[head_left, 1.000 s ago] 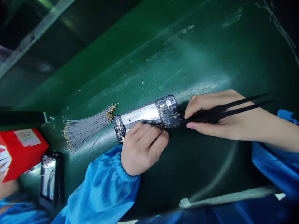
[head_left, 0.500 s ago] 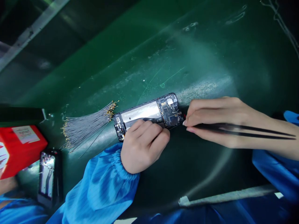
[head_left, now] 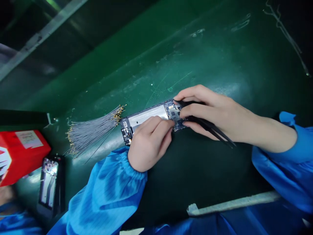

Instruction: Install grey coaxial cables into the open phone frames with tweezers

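Observation:
An opened phone lies on the green mat, its silver battery area and dark circuit board showing. My left hand is closed over the phone's near side, thumb and fingers pressed together at the board. Whatever those fingertips pinch is hidden. From the right, my right hand reaches over the board end, fingertips touching the phone's far and near edges. Black tweezers are held in this hand, tucked under the fingers with their back ends toward the wrist. To the phone's left is a fanned bundle of thin grey cables with gold-coloured ends.
Another opened phone lies at the lower left beside a red box with a white label. A person's blue sleeve shows in the lower left corner. Worn pale edging runs along the mat's near side.
My right hand has moved left onto the board end of the phone, its fingers spreading over it, and the tweezers have turned in its grasp. My left hand stays nearly in place.

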### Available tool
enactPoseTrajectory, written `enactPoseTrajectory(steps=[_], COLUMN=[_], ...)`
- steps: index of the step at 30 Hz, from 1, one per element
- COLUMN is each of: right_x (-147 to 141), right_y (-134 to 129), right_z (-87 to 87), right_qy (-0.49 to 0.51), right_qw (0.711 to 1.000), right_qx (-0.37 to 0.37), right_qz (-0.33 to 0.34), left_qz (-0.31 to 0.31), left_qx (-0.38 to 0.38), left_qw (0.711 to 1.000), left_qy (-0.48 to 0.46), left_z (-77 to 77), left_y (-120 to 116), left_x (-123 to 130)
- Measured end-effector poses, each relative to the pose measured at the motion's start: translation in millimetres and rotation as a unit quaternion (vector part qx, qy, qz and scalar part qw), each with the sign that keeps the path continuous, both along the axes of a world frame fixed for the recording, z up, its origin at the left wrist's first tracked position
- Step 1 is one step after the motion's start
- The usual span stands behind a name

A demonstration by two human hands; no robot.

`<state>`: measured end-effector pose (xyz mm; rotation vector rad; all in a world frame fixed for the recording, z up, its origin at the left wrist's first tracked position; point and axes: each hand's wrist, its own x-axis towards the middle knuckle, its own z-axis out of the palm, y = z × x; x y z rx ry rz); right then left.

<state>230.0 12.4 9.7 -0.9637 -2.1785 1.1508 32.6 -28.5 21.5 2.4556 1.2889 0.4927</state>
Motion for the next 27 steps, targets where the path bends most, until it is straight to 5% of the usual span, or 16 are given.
enactPoseTrajectory(steps=[4,18,27], right_x=[5,4,3], right_y=[4,3,11], right_z=[-2.1,-0.5,4.7], right_qy=[-0.033,-0.048,-0.053], right_qw=[0.992,0.995,0.991], right_qx=[0.108,0.072,0.103], right_qz=[0.048,0.043,0.072], left_qz=[0.009,-0.073,-0.072], left_qx=[0.006,-0.027,-0.034], left_qw=[1.0,0.997,0.996], left_qy=[0.003,-0.011,-0.027], left_z=[-0.5,1.1,1.5], left_y=[0,-2,-2], left_x=[1,-4,-3])
